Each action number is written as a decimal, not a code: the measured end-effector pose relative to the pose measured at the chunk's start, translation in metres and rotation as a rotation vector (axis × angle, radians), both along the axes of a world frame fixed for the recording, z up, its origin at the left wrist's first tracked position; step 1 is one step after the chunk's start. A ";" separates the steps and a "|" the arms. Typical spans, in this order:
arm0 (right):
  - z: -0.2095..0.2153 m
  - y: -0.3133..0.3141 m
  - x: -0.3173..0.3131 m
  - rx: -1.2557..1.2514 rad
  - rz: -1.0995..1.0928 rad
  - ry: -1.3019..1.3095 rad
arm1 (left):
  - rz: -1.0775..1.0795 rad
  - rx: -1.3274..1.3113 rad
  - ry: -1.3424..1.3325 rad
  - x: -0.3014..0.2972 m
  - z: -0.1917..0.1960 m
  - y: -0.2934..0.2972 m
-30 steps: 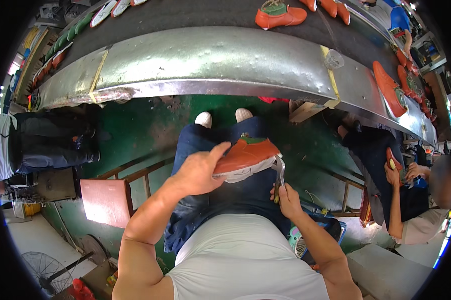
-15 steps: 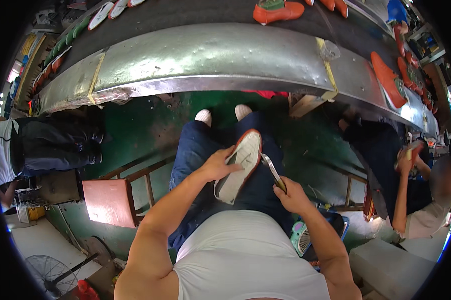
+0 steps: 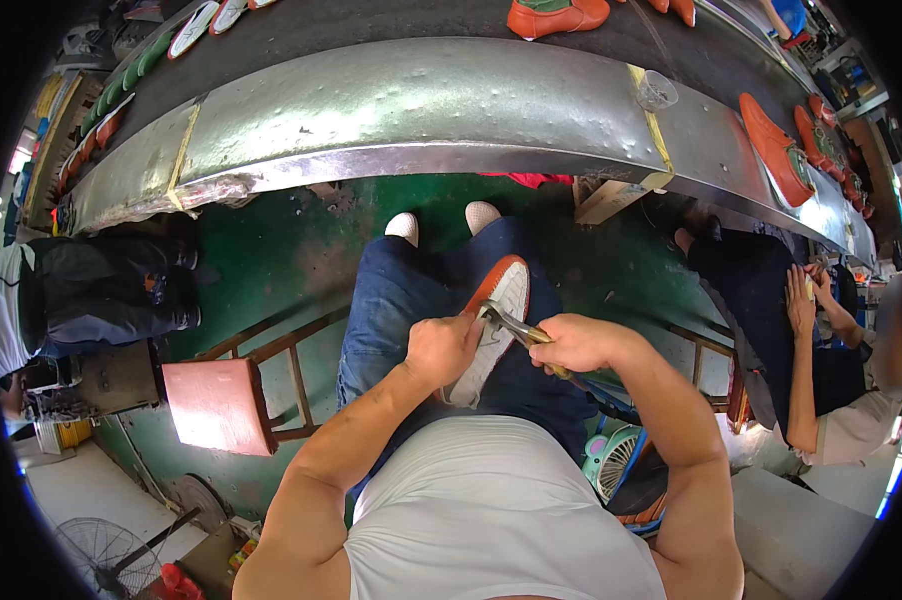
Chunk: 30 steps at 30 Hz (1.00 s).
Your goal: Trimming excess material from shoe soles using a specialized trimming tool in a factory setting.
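An orange-red shoe (image 3: 508, 284) rests bottom-up across my lap, its whitish underside showing. My left hand (image 3: 441, 352) is closed on the left edge of this shoe at about its middle. My right hand (image 3: 579, 343) grips a pair of pliers (image 3: 516, 325) by the yellowish handles. The metal head of the pliers reaches over the shoe's underside and sits right beside my left fingertips. Whether the jaws bite on the shoe's edge cannot be made out.
Ahead runs a metal-edged conveyor (image 3: 421, 105) carrying several shoes, one an orange-red shoe (image 3: 556, 17). A brown stool (image 3: 219, 405) stands at left, a small mint-green fan (image 3: 611, 460) by my right hip. A co-worker (image 3: 839, 400) sits at right; another person (image 3: 91, 290) is at left.
My right hand has brought the pliers left, from beside the shoe to over its underside. My left hand has shifted its grip and closed more tightly at the shoe's edge.
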State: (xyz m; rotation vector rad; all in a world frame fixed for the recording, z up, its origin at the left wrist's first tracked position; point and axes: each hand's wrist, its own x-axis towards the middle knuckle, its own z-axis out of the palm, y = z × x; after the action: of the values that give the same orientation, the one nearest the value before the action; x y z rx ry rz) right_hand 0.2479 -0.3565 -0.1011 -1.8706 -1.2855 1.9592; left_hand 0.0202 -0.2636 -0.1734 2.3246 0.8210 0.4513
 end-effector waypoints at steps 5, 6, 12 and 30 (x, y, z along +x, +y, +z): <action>0.012 0.016 -0.029 0.166 0.204 -0.400 | 0.352 -0.594 -0.169 0.001 -0.052 0.020; 0.004 0.009 -0.034 0.164 0.206 -0.399 | 0.386 -0.947 -0.296 -0.001 -0.057 0.021; -0.061 -0.034 -0.074 0.288 -0.301 -0.217 | 0.096 -1.603 -0.498 0.000 -0.050 0.031; -0.094 -0.074 -0.030 -0.195 -0.717 0.894 | 0.206 -1.566 -0.360 0.022 -0.046 0.022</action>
State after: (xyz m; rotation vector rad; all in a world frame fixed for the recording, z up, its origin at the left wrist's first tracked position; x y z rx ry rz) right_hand 0.2178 -0.4302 -0.1951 -1.0005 -0.1428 2.0778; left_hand 0.0425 -0.2414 -0.2194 0.6965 0.7645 0.1473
